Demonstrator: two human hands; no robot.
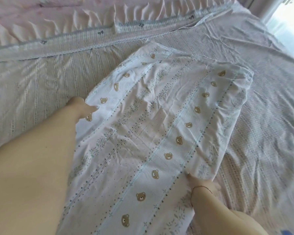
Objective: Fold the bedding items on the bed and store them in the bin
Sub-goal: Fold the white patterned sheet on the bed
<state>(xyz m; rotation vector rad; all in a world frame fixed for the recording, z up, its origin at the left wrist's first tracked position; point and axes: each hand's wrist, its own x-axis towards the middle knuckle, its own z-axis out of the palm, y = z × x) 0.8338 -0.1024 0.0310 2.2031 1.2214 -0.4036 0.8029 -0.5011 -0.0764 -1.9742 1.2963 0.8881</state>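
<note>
Covering most of the view: the bed [261, 116], dressed in a pale striped, textured coverlet [41, 78], wrinkled throughout. Ruffled pink bedding [41, 17] bunched along far side, w/ a grey bow-print trim band [143, 24] running in front of it.

Task item — bear-print sheet [151, 116], white w/ dotted stripes — lies on the bed centre-right as a long narrow panel running from near edge toward the far side. Looks already doubled lengthwise; far right corner gathered and puffy, maybe elasticated, can't confirm. Laid flat prob. so the next fold comes out square.

Left hand [85, 107] at sheet's left edge, about midway up; fingers on/over the hem — pinching or just pressing it, can't tell. Right hand [200, 184] at the right edge nearer the person, fingers tucked under the fabric — appears to be grasping the hem, though fingertips hidden. Hands on opposite edges = judged as tensioning or lining up sides before folding across.

Bin not in view. Obstacles: coverlet wrinkles underneath, bulky gathered corner may resist a flat fold. Thin thread bracelet [201, 187] at right wrist.
</note>
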